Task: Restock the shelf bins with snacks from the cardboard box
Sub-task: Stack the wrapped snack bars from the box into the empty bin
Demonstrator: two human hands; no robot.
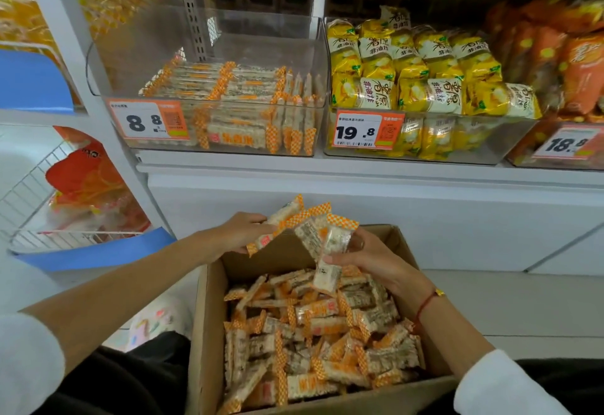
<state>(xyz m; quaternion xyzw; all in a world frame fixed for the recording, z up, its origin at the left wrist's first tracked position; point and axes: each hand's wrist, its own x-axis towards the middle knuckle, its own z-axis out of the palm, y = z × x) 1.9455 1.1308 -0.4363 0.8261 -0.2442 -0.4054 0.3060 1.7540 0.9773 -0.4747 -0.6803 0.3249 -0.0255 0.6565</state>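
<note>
While both hands hover above the far edge of the cardboard box (209, 316), each one is closed around some snack bars: the left hand (243, 231) grips a small fan of them (287, 215), and the right hand (366, 258) curls round a few more (330, 241), with one bar (327, 279) hanging down from its fingers. That hanging bar seems to be held only by one end, so in a lift to the shelf it could slip and fall back into the box or onto the floor. The fan in the left hand is also loose and could spread apart if the grip relaxes. The target appears to be the clear bin (215, 55) with the 8.8 price tag (148, 120), at the left end of the shelf (359, 169), which is only about half full with the same bars. The bars are slim and pale, in clear wrappers with orange checkered ends; the film looks smooth and slippery. Many more bars lie in a jumbled heap in the box, which is nearly full.
</note>
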